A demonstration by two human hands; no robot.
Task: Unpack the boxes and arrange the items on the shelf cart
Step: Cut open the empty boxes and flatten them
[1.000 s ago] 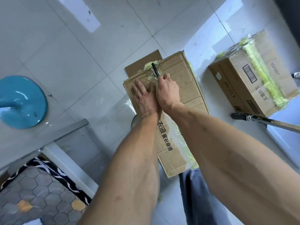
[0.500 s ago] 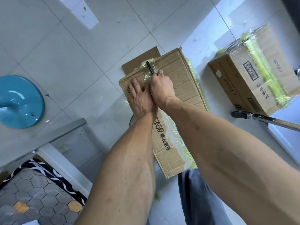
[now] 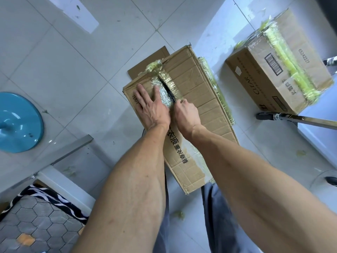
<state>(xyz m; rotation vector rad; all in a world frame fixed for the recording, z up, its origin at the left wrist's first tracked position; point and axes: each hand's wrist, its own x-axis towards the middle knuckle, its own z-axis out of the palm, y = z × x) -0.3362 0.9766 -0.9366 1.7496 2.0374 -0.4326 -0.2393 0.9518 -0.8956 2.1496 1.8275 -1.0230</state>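
Note:
A long cardboard box [image 3: 197, 88] lies on the tiled floor in front of me, sealed with clear and yellow-green tape. My left hand [image 3: 151, 105] presses flat on its left flap, fingers spread. My right hand [image 3: 186, 114] is closed on a dark knife [image 3: 170, 94] whose blade lies in the taped centre seam. The seam is slit open from the far end to the blade. A second taped cardboard box [image 3: 269, 75] stands to the right.
A metal bar with a black caster [image 3: 291, 119] of a cart reaches in from the right. A blue round stool base [image 3: 18, 123] is at left. A patterned mat [image 3: 40, 216] lies at bottom left. A flat cardboard piece [image 3: 145, 63] lies beyond the box.
My right hand has drawn the knife along the seam towards me, from the box's far end to its middle. The tape behind the blade is now split. My left hand stays on the flap.

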